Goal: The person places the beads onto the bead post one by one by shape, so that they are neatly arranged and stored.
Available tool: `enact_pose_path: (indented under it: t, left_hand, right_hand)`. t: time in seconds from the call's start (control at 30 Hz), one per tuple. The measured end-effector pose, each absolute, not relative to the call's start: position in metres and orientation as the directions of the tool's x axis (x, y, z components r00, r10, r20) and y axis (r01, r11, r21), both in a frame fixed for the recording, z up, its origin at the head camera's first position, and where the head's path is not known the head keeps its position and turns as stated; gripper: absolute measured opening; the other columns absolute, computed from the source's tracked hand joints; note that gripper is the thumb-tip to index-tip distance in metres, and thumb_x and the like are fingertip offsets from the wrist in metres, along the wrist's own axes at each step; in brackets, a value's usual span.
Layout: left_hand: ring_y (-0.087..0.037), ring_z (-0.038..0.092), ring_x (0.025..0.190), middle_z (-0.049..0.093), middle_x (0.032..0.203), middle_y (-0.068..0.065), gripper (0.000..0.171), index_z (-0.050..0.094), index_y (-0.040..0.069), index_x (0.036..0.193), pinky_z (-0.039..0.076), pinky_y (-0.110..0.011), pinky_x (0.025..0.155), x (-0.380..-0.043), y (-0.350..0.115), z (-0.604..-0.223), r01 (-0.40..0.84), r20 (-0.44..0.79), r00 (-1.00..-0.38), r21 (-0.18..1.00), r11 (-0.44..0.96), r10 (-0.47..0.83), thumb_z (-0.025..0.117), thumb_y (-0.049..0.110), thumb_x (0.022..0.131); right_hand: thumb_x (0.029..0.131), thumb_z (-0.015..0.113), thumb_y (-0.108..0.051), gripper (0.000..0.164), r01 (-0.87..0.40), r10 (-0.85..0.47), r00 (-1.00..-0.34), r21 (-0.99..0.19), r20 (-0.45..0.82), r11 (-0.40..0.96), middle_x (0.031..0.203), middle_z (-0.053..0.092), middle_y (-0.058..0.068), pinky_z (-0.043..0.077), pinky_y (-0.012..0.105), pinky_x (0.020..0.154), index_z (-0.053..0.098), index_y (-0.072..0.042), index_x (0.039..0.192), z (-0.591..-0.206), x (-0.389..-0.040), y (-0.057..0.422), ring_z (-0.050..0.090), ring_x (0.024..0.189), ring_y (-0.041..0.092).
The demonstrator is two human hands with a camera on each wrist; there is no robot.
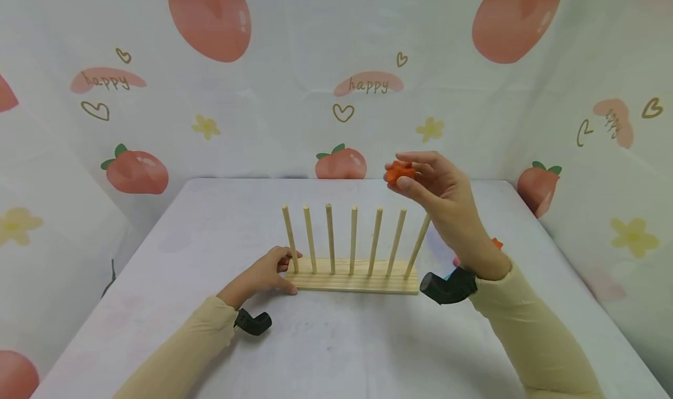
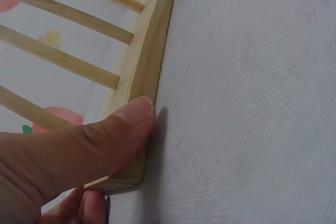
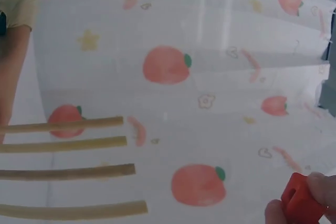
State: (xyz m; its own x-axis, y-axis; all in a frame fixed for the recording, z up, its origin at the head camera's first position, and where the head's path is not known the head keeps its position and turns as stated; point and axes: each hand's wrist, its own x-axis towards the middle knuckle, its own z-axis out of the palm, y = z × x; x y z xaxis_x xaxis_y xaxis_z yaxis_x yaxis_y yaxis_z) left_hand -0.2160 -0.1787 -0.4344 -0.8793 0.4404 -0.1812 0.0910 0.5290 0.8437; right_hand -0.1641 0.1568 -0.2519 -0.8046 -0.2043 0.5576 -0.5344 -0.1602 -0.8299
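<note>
A wooden peg rack (image 1: 352,282) stands on the table, a flat base with several upright pegs (image 1: 353,241) in a row. At the rack's left end, my left hand (image 1: 268,270) grips the base, thumb along the front edge and fingers round behind. The left wrist view shows that thumb (image 2: 100,145) pressed against the wood. Above the pegs at the right end, my right hand (image 1: 441,188) pinches an orange star-shaped block (image 1: 399,173) between thumb and fingers. A dark opening shows in the block (image 3: 302,203) in the right wrist view. Its underside is hidden.
Behind my right forearm, partly hidden, lie an orange piece (image 1: 496,243), a pink piece (image 1: 456,262) and a bit of blue. A white cloth covers the table (image 1: 336,352), and a fruit-printed curtain (image 1: 284,118) hangs behind and at both sides.
</note>
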Motion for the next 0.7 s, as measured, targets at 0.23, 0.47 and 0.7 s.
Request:
enact_pose_path:
  t: [0.23, 0.47, 0.7]
  left_hand:
    - [-0.035, 0.050, 0.121, 0.042, 0.125, -0.020, 0.076, 0.050, -0.005, 0.131, 0.042, -0.046, 0.104, -0.216, -0.179, -0.435, 0.090, -0.181, -0.875, 0.851, 0.518, 0.450, 0.087, 0.000, 0.064]
    - [-0.035, 0.051, 0.121, 0.041, 0.126, -0.021, 0.077, 0.049, -0.005, 0.131, 0.044, -0.045, 0.103, -0.217, -0.180, -0.436, 0.092, -0.180, -0.872, 0.853, 0.514, 0.456, 0.087, -0.001, 0.065]
    - [-0.034, 0.051, 0.120, 0.041, 0.123, -0.021, 0.077, 0.048, -0.006, 0.132, 0.044, -0.045, 0.102, -0.216, -0.179, -0.435, 0.095, -0.179, -0.866, 0.858, 0.504, 0.468, 0.086, -0.002, 0.065]
  right_hand:
    - [0.086, 0.066, 0.007, 0.034, -0.594, -0.153, -0.790, -0.803, 0.594, -0.051, 0.108, 0.065, -0.002, 0.054, 0.025, 0.085, 0.055, 0.007, 0.118, -0.268, -0.177, 0.130, 0.065, 0.099, 0.015]
    - [0.080, 0.067, 0.016, 0.035, -0.808, -0.113, -0.587, -0.589, 0.802, 0.024, 0.104, 0.062, 0.008, 0.052, 0.022, 0.087, 0.055, 0.015, 0.113, -0.298, -0.188, 0.108, 0.061, 0.093, 0.010]
    - [0.088, 0.068, -0.002, 0.035, -0.893, -0.099, -0.449, -0.445, 0.888, 0.059, 0.103, 0.056, 0.025, 0.050, 0.017, 0.085, 0.055, 0.015, 0.116, -0.319, -0.195, 0.099, 0.059, 0.096, 0.010]
